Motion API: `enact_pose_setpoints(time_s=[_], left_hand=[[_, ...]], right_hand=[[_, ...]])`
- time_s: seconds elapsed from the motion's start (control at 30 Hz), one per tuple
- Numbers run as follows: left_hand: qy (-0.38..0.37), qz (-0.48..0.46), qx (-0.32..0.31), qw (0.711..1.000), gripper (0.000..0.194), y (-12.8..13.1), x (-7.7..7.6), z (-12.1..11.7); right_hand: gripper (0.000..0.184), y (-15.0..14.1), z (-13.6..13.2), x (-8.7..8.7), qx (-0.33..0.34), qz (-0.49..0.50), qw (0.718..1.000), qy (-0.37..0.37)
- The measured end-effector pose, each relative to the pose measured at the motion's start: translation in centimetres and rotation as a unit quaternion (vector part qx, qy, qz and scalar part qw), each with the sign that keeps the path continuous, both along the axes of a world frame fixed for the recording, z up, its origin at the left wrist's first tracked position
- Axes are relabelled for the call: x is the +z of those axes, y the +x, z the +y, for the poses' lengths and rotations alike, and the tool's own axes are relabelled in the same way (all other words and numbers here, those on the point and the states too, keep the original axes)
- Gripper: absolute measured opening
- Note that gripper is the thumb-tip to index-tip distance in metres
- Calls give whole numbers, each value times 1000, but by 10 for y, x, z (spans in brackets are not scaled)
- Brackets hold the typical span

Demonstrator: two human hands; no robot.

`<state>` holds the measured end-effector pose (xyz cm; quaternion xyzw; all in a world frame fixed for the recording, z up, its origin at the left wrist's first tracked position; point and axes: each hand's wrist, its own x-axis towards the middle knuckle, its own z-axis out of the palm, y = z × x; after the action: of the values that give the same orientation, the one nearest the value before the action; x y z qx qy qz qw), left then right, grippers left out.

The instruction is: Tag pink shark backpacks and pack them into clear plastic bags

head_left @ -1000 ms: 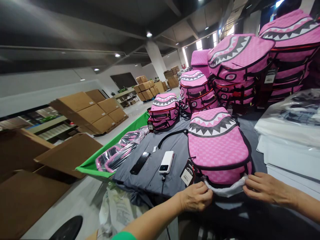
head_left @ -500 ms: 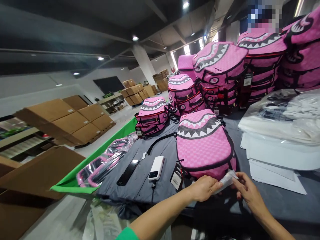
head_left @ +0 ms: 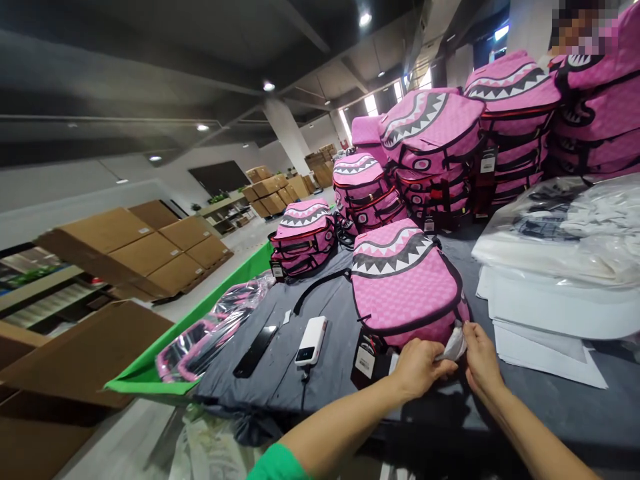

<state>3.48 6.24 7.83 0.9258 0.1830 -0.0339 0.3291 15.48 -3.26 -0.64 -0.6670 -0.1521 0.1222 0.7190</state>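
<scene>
A pink checkered backpack (head_left: 407, 290) with a shark-mouth print lies on the grey cloth-covered table (head_left: 280, 300), its base toward me. My left hand (head_left: 420, 367) is closed on a crumpled piece of white translucent wrapping (head_left: 454, 345) at the bag's near edge. My right hand (head_left: 480, 357) pinches the same wrapping at its right end, by the bag's near right corner. A black hang tag (head_left: 365, 360) with a white label lies left of the left hand. The wrapping's lower part is hidden behind my fingers.
A white power bank (head_left: 311, 341) with a cable and a black phone (head_left: 255, 351) lie left of the bag. Stacked pink backpacks (head_left: 433, 153) stand behind. White sheets (head_left: 555, 320) and plastic bags (head_left: 565, 227) are at right; a green-edged bin (head_left: 145, 377) holds plastic-wrapped items.
The white wrapping, earlier stretched between my hands along the bag's near edge, is now bunched at the right corner. My hands have come closer together. The view has swung right.
</scene>
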Motion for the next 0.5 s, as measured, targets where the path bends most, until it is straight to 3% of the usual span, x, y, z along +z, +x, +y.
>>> enact_pose_setpoints(time_s=[0.1,0.13,0.17,0.2,0.27,0.3,0.33,0.43,0.5], left_hand=[[98,7,-2,995,30,13,-2,-1],[127,4,-7,992,31,16,-5,-2],[161,-4,-19,987,32,17,-9,-3],[197,-18,-35,980,32,18,-13,-4],[261,-45,-78,961,32,14,-21,-1],[290,-63,-106,949,32,9,-25,3],[319,-88,-132,934,33,3,-29,9],[432,-201,-165,863,26,-24,-42,38],[495,-265,-151,814,13,-41,-53,58]], right_hand=[[49,25,-23,17,22,-100,994,-31],[40,30,-30,24,36,-189,981,-38],[28,33,-36,32,67,-305,949,-43],[18,35,-40,39,113,-433,893,-48],[19,36,-38,50,209,-636,741,-59],[19,36,-35,53,238,-685,685,-65],[17,37,-31,55,250,-711,653,-74],[10,44,-22,55,251,-722,637,-99],[8,48,-19,51,246,-731,628,-104]])
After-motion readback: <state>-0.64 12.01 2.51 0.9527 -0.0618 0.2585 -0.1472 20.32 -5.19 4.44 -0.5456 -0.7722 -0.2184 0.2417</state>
